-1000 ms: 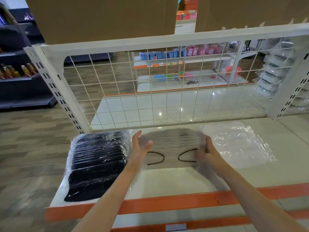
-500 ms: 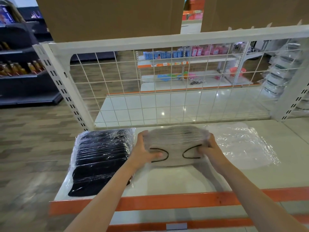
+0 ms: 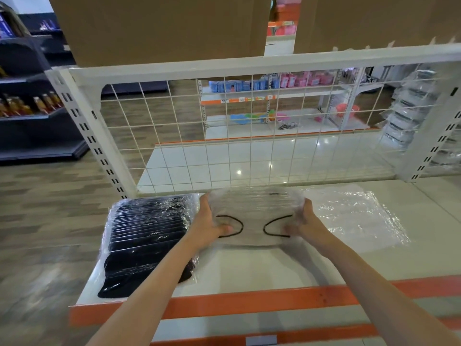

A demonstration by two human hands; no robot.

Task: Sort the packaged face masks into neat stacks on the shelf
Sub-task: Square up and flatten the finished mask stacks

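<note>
- We had the grey mask pack (image 3: 253, 216) between both hands, at the back of the shelf (image 3: 249, 268), mid-width, close to the wire grid (image 3: 224, 136).
- Left hand (image 3: 209, 223) gripped its left end, thumb curled over the top by the black ear loop; right hand (image 3: 303, 222) gripped its right end, fingers wrapped in the crinkly film.
- Key relation: pack's long axis ran left-right, parallel w/ the shelf's front edge, one hand on each short end, so neither hand was nearer. Couldn't tell if its underside touched the shelf or sat just above.
- Black mask stack (image 3: 147, 236) lay just beside the left hand, along the shelf's left edge, its packs fanned front to back.
- Clear-wrapped pack (image 3: 349, 216) lay just right of the right hand, toward the back right.
- Count: 1 grey pack held, 1 black stack (individual packs too overlapped to count), 1 clear-wrapped lot.
- Our guess: next move = set the grey pack square in the gap btwn the other two.
</note>
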